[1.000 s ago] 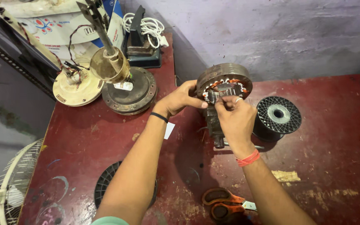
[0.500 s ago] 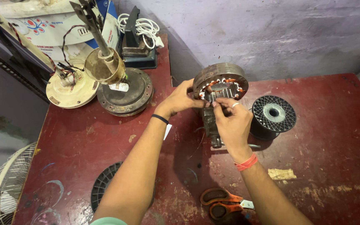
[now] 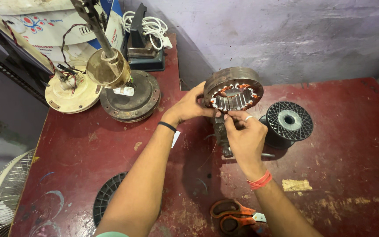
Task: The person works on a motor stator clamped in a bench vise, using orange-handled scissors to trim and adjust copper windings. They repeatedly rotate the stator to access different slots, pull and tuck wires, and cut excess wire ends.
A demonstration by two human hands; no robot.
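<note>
On the dark red worktable (image 3: 110,149), near the back wall, a round motor stator (image 3: 233,90) with copper windings and pale slot liners stands tilted up on a small metal stand (image 3: 221,136). Left hand (image 3: 189,106) is curled closed against the stator's left rim, thumb and fingers gripping the laminated ring. Right hand (image 3: 244,136) sits just below the stator's lower edge, fingertips (image 3: 230,117) pinched together at the bottom slots; what they pinch is too small to tell, possibly a fine wire. A black wire spool (image 3: 289,120) lies just right of the right hand. Orange-handled scissors (image 3: 227,215) lie near the front edge, between the forearms. A ceiling fan motor housing (image 3: 130,94) with its downrod stands at rear left, well apart from the hands.
</note>
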